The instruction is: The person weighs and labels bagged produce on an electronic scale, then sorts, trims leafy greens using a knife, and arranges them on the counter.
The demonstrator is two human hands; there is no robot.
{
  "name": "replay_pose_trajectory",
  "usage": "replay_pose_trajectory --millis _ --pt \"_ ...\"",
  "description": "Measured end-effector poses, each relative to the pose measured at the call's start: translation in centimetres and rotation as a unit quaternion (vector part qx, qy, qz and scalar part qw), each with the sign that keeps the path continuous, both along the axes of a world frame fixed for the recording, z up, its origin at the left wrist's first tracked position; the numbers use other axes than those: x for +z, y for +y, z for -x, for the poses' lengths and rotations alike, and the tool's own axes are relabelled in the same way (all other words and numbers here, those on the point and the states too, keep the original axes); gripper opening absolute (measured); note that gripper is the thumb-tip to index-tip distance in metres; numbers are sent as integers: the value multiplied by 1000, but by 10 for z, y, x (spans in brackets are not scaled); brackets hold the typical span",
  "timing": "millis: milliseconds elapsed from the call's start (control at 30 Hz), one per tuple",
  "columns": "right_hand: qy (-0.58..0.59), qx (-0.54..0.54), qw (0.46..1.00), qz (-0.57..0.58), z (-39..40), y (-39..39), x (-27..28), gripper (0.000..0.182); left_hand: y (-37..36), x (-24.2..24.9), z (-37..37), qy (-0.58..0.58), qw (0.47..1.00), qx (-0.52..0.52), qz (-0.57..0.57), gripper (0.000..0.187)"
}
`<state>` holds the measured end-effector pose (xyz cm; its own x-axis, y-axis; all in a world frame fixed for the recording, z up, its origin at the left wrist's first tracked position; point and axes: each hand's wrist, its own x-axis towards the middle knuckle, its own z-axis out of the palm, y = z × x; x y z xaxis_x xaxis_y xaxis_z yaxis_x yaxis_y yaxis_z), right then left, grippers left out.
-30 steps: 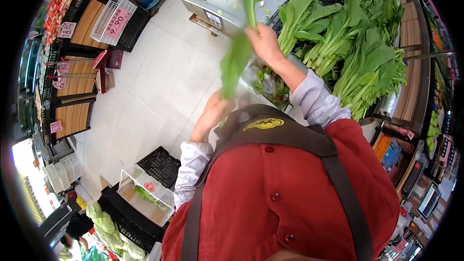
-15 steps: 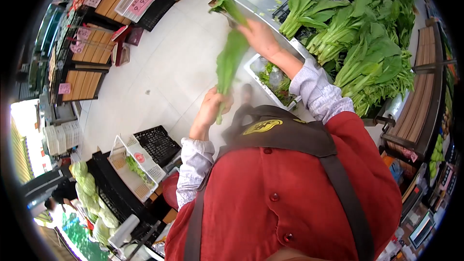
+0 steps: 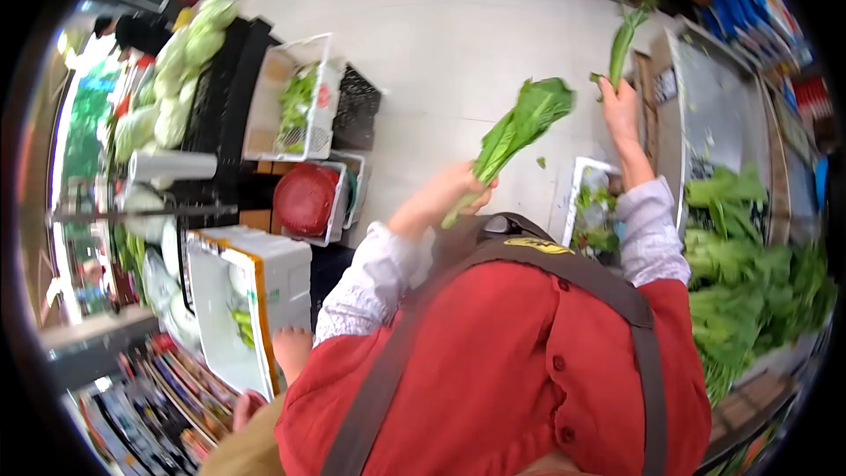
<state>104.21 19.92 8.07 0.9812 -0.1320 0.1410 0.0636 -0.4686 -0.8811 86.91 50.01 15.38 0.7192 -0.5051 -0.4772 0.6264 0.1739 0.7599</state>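
Observation:
My left hand (image 3: 458, 189) is closed around the stem end of a head of leafy greens (image 3: 524, 123), whose leaves point away and to the right. Farther right, my right hand (image 3: 619, 110) grips a loose green leaf (image 3: 624, 42) that points up and away. Below the right hand stands a white crate (image 3: 576, 198) with leaf scraps and plastic inside. A small leaf piece (image 3: 541, 162) shows between the two hands, over the floor. Several more heads of leafy greens (image 3: 736, 278) are heaped to the right of my right arm.
A metal-topped counter (image 3: 718, 115) stands at the right. On the left are a white basket (image 3: 319, 123) holding greens, a red basin (image 3: 305, 200), a foam box (image 3: 286, 278) and cabbages (image 3: 167, 79). Another person's tan clothing (image 3: 242, 441) shows at lower left.
My hands have moved apart, each with greens in it; before, they were close together along the greens. The view has turned left, bringing the foam box and another person's tan clothing into sight.

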Motion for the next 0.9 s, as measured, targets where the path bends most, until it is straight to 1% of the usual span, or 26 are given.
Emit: replay_pose_trajectory --millis 33,100,133,167,200,233,267,300,333,367,400,433,467,500,533,567,600,633,667,733,767,833,867,900 --pt "-3 11 999 47 -3 20 12 26 22 -5 7 -6 1000 22 -1 22" --pt "10 85 996 28 -16 74 21 26 73 -28 23 -3 993 102 59 25" --pt "8 101 994 31 -25 104 15 26 94 -31 27 -10 986 151 72 21" --pt "1 141 990 18 -36 139 3 25 115 -32 31 -14 983 168 74 21" --pt "-5 179 984 4 -44 175 -5 23 135 -33 34 -20 973 217 70 22" --pt "4 208 978 19 -46 212 -5 23 155 -35 37 -26 962 264 65 24" --pt "14 235 971 36 -44 250 -5 23 179 -47 41 -50 956 280 72 25" --pt "17 268 963 26 -47 289 -15 23 200 -53 44 -52 953 289 75 25" --pt "22 302 953 19 -49 325 -23 23 216 -57 48 -47 938 343 12 27" --pt "36 331 943 14 -45 362 -14 26 231 -62 52 -38 917 395 -49 28" --pt "51 359 932 8 -41 400 -2 29 248 -67 55 -72 908 412 -15 30" --pt "38 388 921 12 -42 437 4 29 262 -71 56 -71 905 420 -12 30" --pt "25 418 908 15 -44 472 8 29 275 -75 59 -76 886 458 -10 29" --pt "11 427 904 31 -46 509 16 33 287 -78 62 -82 864 496 -7 28" --pt "-3 436 899 47 -50 542 22 37 298 -79 64 -88 859 505 -6 27" --pt "-1 449 892 50 -58 575 20 37 307 -84 65 -86 851 517 -5 27" --pt "6 441 893 89 -68 608 18 43 316 -89 66 -90 843 530 -14 27" --pt "11 433 893 127 -69 633 19 50 323 -90 65 -95 835 542 -26 27" --pt "10 445 886 127 -68 648 18 50 329 -90 65 -95 835 542 -21 26" --pt "133 542 830 12 -63 672 30 61 337 -92 62 -89 820 565 -13 26" --pt "133 552 823 17 -57 679 33 61 338 -93 60 -84 813 576 -4 26" --pt "179 589 787 29 -43 690 38 58 342 -92 57 -79 805 587 -13 26" --pt "141 605 782 56 -45 699 30 55 344 -93 56 -74 809 583 -23 26" --pt "143 612 775 59 -52 710 22 55 346 -94 55 -70 812 578 -34 26"
